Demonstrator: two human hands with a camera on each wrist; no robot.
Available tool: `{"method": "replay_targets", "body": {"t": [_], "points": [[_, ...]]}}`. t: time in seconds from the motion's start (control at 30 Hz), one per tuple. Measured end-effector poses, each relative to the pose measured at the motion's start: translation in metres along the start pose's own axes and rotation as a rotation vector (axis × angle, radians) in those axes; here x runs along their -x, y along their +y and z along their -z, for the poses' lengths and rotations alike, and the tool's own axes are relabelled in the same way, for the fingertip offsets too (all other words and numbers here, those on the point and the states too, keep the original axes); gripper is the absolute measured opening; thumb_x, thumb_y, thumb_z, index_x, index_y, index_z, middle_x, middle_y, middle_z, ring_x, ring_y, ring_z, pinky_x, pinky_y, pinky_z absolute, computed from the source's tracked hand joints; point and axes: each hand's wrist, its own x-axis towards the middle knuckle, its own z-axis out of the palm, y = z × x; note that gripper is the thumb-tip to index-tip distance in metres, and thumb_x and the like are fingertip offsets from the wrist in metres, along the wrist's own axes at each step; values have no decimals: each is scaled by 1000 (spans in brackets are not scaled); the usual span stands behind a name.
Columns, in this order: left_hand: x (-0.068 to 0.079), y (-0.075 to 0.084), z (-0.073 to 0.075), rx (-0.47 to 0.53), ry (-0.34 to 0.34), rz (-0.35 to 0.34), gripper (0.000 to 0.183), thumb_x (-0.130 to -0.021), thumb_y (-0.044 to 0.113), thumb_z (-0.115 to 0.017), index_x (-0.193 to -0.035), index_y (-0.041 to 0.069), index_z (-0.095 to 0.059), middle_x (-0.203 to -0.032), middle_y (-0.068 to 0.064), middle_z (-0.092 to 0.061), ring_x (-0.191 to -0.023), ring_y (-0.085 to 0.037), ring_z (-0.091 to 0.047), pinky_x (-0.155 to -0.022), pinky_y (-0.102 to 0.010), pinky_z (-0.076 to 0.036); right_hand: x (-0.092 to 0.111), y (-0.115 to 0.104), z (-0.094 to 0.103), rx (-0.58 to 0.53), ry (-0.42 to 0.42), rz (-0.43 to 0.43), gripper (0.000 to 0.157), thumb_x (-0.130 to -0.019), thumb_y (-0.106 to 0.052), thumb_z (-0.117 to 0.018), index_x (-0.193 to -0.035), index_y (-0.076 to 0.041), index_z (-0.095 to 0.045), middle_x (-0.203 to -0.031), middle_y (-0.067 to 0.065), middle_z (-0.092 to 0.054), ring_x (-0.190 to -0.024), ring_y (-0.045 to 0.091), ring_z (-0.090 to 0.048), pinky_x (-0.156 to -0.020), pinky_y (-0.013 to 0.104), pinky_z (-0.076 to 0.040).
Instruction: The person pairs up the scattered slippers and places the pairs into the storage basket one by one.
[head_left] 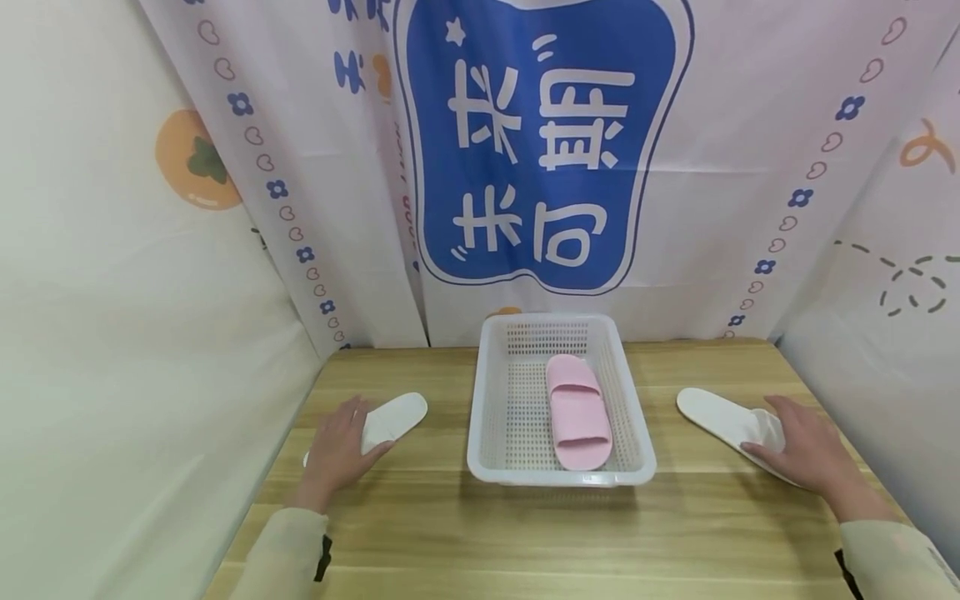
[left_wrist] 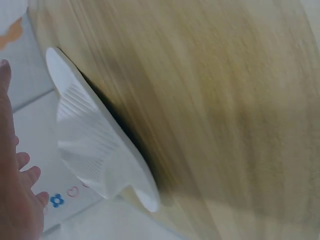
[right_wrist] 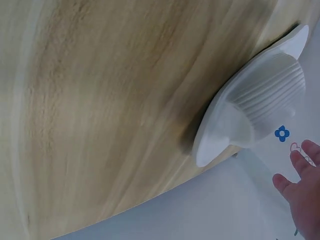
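On the left of the table lies a white slipper (head_left: 405, 412) with a ribbed strap. My left hand (head_left: 337, 446) hovers at it, covering its near part in the head view. The left wrist view shows that slipper (left_wrist: 90, 135) with a gap between it and the extended fingers (left_wrist: 31, 176). A second white slipper (head_left: 712, 412) lies on the right, its heel end partly hidden by my right hand (head_left: 813, 450). From the right wrist, its ribbed strap (right_wrist: 270, 92) shows, and the spread fingers (right_wrist: 300, 162) are apart from it.
A white plastic basket (head_left: 480, 417) stands at the table's back middle, between the hands. Inside it, along the right side, lies a pink slipper (head_left: 581, 412). Printed cloth (head_left: 360, 250) hangs behind the wooden table (head_left: 525, 533) and along both sides.
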Motion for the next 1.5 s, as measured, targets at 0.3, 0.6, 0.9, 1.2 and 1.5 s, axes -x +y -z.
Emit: {"method": "replay_targets", "body": {"t": [0.3, 0.6, 0.9, 1.2, 1.5], "points": [[7, -18, -6, 21, -67, 111, 95, -80, 57, -70, -140, -10, -37, -142, -33, -37, -129, -50, -35, -104, -63, -28, 6, 8, -6, -33, -75, -57, 89, -65, -41, -87, -126, 9, -44, -112, 37, -52, -91, 52, -53, -67, 61, -45], [2, -23, -11, 42, -112, 212, 111, -73, 61, -74, -142, -14, -29, -143, -37, -32, -129, -52, -32, -101, -66, -29, 15, 13, -13, -111, -129, -121, 95, -67, -42, -87, -132, 9, -40, -119, 35, -48, -97, 50, -51, -69, 62, -44], [3, -30, -19, 52, -104, 233, 120, -66, 61, -79, -142, -16, -27, -140, -37, -35, -125, -53, -36, -96, -67, -34, 16, 19, -24, -142, -161, -128, 105, -64, -42, -88, -134, 15, -35, -118, 38, -47, -98, 52, -50, -77, 66, -42], [4, -31, -24, 73, -111, 243, 124, -63, 60, -82, -143, -16, -25, -137, -38, -37, -124, -54, -37, -95, -67, -35, 16, 21, -28, -131, -150, -131, 105, -63, -41, -89, -134, 15, -35, -117, 40, -46, -99, 55, -48, -79, 67, -40], [3, -34, -28, 84, -135, 258, 128, -58, 59, -85, -143, -15, -24, -138, -38, -37, -124, -53, -38, -98, -65, -35, 17, 19, -27, -114, -161, -147, 99, -68, -38, -86, -133, 16, -33, -115, 41, -46, -97, 56, -49, -76, 67, -41]]}}
